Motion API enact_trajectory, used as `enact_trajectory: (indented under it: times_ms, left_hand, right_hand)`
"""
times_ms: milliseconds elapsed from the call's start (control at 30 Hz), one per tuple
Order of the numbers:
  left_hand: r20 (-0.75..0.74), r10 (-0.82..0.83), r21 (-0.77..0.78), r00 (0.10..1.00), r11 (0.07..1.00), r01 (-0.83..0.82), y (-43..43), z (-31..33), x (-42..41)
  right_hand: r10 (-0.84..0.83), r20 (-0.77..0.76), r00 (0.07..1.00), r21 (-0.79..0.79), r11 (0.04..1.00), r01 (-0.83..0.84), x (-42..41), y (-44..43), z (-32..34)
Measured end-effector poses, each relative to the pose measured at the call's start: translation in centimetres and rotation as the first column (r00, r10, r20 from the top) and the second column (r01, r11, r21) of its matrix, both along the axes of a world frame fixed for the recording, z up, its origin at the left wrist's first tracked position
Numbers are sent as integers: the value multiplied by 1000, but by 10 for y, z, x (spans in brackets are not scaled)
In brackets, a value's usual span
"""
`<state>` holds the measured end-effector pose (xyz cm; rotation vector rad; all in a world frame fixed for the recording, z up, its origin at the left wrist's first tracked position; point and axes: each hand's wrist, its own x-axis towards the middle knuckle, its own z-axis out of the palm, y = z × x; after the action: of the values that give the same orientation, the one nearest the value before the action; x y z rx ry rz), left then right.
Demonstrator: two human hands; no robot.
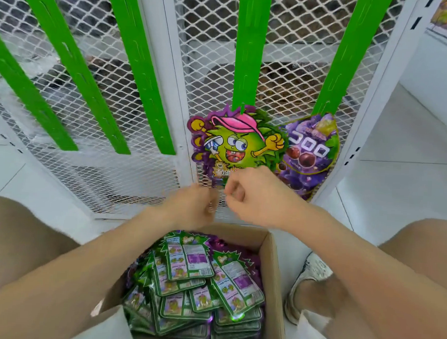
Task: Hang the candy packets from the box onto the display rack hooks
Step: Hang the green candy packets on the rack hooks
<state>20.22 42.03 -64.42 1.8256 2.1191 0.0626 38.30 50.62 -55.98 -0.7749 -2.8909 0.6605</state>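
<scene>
Kneeling over an open cardboard box (273, 271), we see it sitting on the white floor between our bare knees, packed with a loose heap of candy packets (187, 265) lying back side up, with green borders and printed labels. A pale shoe (309, 273) rests just beside the box's right wall.

Above the box, both our forearms reach forward. Our left hand (192, 206) and right hand (254, 196) sit close together, a narrow gap between them, each with its fingers curled in. They are right at the lower edge of a hanging packet (233, 144), but we cannot tell whether either hand actually pinches it or only hovers at its edge.

That packet shows a green cartoon face in a pink cap and hangs from the bottom of a green strip (249, 55). Just to its right, touching or overlapping it, a purple grape packet (310, 152) hangs from the neighbouring strip (346, 59).

Behind both stands the white mesh rack (207, 53), with more bare green strips (139, 71) slanting down its left panel.
</scene>
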Motion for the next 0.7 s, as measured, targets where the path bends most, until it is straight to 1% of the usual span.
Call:
enact_trajectory:
  times_ms: [33, 67, 100, 133, 167, 233, 333, 400, 467, 500, 533, 600, 667, 700]
  left_hand:
    - [-13, -50, -206, 999, 977, 46, -7, -20, -1]
    - [-21, -95, -372, 995, 925, 81, -15, -41, -2]
    - [-19, -110, -480, 994, 873, 87, -24, -61, -2]
    - [-24, -108, -542, 994, 837, 78, -34, -80, 0]
    - [-45, -110, -573, 993, 817, 64, -46, -96, 2]
    - [-60, -115, -587, 992, 808, 58, -64, -120, 9]
    - [-52, -125, -544, 991, 835, 77, -74, -135, 20]
    - [-41, -142, -512, 989, 853, 102, -71, -131, 22]
    - [24, -150, -491, 988, 859, 143, -66, -120, 20]
    - [72, -141, -456, 987, 876, 158, -63, -111, 18]
    - [116, -132, -395, 984, 903, 168, -59, -102, 16]
    - [192, -120, -207, 974, 965, 160, -48, -77, 12]
    - [270, -80, -29, 960, 995, 91, -38, -50, 6]
    - [311, -52, 44, 949, 998, 40, -34, -38, 3]
  right_hand:
    - [84, 142, 986, 9, 996, -86, 0, -7, -9]
    - [160, 265, 951, 20, 985, -171, 0, -13, -18]
    - [226, 356, 907, 18, 968, -248, 0, -17, -26]
    - [277, 423, 863, 8, 951, -309, 0, -20, -32]
    - [306, 470, 828, 0, 938, -346, 0, -21, -37]
    - [310, 536, 785, 10, 928, -373, 0, -23, -45]
    - [294, 594, 749, 42, 918, -394, -2, -19, -55]
    - [293, 603, 742, 40, 918, -395, -5, -16, -56]
    - [281, 593, 754, 29, 929, -370, -8, -14, -56]
    - [264, 597, 757, 26, 937, -348, -9, -13, -56]
    - [242, 603, 760, 35, 944, -328, -10, -10, -56]
    - [178, 586, 791, 73, 960, -271, -10, 0, -59]
    - [110, 552, 827, 84, 979, -186, -7, 12, -54]
    - [80, 531, 844, 52, 991, -127, -4, 20, -51]
